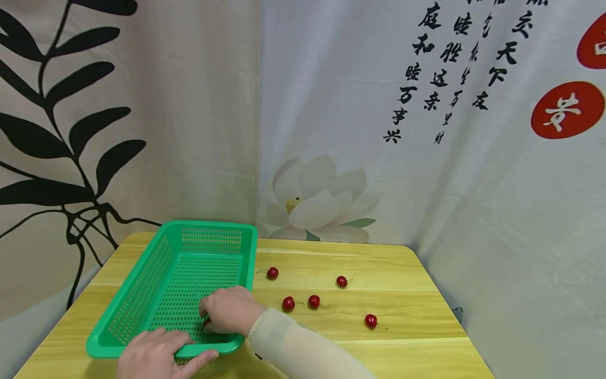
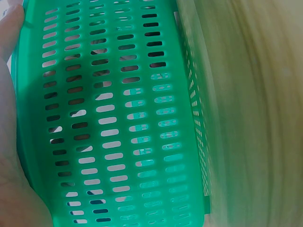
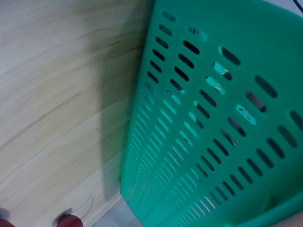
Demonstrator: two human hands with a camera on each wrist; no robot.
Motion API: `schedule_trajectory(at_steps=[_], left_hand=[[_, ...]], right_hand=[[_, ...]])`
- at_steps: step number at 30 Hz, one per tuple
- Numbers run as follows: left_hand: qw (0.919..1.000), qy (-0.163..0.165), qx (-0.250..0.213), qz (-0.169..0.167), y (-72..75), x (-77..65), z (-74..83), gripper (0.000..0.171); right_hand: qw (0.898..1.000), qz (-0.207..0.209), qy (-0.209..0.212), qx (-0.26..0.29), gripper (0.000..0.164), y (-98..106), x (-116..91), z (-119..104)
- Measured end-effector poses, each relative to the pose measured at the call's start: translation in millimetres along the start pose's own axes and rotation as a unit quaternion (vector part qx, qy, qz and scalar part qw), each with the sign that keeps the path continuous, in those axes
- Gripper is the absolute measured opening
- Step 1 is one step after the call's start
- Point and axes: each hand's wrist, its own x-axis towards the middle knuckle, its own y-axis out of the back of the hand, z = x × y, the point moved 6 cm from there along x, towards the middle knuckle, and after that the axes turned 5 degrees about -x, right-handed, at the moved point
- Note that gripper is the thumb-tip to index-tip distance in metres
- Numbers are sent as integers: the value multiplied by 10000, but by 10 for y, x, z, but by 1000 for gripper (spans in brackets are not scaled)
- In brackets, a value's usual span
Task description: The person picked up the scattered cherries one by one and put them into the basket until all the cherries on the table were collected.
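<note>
Here's the green plastic basket (image 1: pixel 203 271), on the left part of the table, its slotted walls filling much of both wrist views. The left hand (image 1: pixel 158 353) is at the near end, clasping the rim, fingers over the top edge and thumb on the outer side. And the right hand (image 1: pixel 232 311) is down inside, low in the near right corner, fingers curled in toward the thumb! A small dark patch shows by the fingertips, but whether that's something pinched or just shadow, I cannot tell.

Out to the right of the basket, five dark red cherries lie loose, every one with its stem. One cherry (image 1: pixel 272 273) sits nearest the basket's right side, stem pointing left. Closer to the right wrist come two neighbours, a cherry (image 1: pixel 288 303) and, just beside it, another cherry (image 1: pixel 314 301), stems both to the right. Farther over, a cherry (image 1: pixel 342 281) with its stem angled up and away, and the rightmost cherry (image 1: pixel 371 321), well apart from the rest.

All of it on a pale wood-grain table (image 1: pixel 416 300), a light sleeve (image 1: pixel 307 345) reaching in across the near edge. Behind hangs a printed fabric backdrop (image 1: pixel 208 116): black leafy plant (image 1: pixel 38 192) at left, white lotus (image 1: pixel 322 202) in the middle, brushed characters and red ovals (image 1: pixel 567 110) at right.
</note>
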Motion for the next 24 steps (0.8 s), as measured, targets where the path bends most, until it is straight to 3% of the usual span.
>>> schedule_trajectory(at_steps=[15, 19, 24], left_hand=[[9999, 59, 31, -117, 23, 17, 23, 47], [10000, -24, 22, -21, 32, 23, 32, 47], [10000, -40, 2, 74, 25, 18, 28, 47]], right_hand=[[9989, 267, 125, 368, 27, 36, -38, 25], [9899, 985, 403, 937, 22, 170, -115, 65], [9543, 2478, 728, 1502, 16, 393, -340, 208]])
